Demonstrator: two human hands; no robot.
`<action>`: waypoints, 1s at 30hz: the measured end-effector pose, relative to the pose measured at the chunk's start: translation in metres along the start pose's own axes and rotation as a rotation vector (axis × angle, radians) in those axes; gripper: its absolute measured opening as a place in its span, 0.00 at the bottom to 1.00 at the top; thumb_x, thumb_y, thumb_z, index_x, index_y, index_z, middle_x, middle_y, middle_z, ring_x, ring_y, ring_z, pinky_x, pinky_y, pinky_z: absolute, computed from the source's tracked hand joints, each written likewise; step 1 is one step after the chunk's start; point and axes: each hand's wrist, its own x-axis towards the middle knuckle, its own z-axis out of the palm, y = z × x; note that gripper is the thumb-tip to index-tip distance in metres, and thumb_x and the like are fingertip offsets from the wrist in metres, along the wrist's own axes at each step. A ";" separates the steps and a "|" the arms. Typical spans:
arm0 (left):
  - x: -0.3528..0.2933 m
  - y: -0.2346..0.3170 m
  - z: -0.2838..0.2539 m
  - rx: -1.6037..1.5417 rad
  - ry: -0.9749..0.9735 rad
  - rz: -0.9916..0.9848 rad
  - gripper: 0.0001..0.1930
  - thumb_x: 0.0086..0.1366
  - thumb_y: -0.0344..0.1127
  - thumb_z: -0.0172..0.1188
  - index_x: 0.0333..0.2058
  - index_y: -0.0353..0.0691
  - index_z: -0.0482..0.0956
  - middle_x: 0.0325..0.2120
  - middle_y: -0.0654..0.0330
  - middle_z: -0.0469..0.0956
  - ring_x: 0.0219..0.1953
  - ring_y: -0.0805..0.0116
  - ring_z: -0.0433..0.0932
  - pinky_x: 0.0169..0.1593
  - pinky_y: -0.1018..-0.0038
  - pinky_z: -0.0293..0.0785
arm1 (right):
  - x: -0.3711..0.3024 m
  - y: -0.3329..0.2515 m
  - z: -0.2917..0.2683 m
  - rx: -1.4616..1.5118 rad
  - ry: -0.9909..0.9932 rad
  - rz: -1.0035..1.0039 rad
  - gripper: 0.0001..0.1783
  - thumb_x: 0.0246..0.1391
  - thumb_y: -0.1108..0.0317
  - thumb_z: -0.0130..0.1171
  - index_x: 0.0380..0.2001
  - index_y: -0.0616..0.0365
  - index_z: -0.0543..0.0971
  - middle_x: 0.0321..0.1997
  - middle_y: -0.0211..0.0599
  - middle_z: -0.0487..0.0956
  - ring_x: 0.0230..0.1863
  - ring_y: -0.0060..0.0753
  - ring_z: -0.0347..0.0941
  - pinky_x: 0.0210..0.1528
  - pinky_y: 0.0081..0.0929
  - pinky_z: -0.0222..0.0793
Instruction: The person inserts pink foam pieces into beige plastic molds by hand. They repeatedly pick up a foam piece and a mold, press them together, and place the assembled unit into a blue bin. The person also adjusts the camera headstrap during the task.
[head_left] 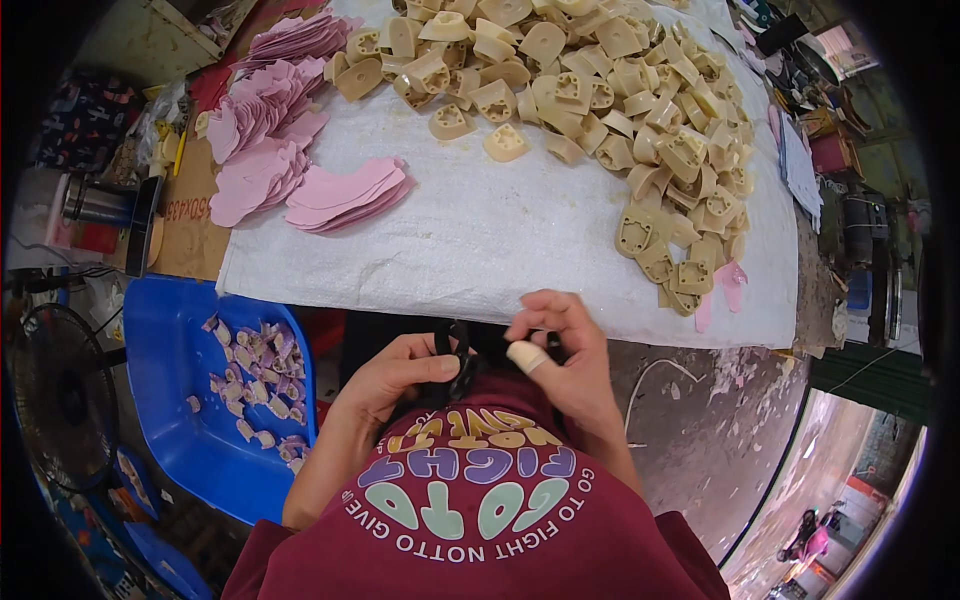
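Observation:
Both hands are over my lap, just in front of the table's near edge. My left hand (405, 370) is closed round a dark, looped thing (462, 365), perhaps scissors; its full shape blends into the dark behind it. To its right is my right hand (565, 350), fingers curled, with thumb and forefinger tips close together. A pale wrap (528, 355) covers the thumb. Something dark shows by the palm, too unclear to name. Beyond the hands, pink cut sheets (350, 195) lie in a fanned stack at the left, and beige molded heel-shaped pieces (590, 95) form a big heap.
A white woven sheet (450, 250) covers the table. Left of my lap stands a blue basin (180, 420) holding several small pink-and-cream pieces (262, 375). More pink stacks (260, 120) lie at the far left. A fan (65, 395) stands beside the basin. Pink scraps (730, 285) lie by the heap.

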 end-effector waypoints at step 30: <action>-0.002 0.000 0.007 -0.004 -0.086 0.134 0.21 0.56 0.32 0.67 0.48 0.34 0.76 0.32 0.61 0.80 0.35 0.77 0.76 0.44 0.80 0.71 | 0.002 0.003 0.009 -0.017 -0.069 -0.029 0.21 0.47 0.82 0.57 0.46 0.57 0.68 0.32 0.26 0.75 0.31 0.15 0.65 0.35 0.18 0.62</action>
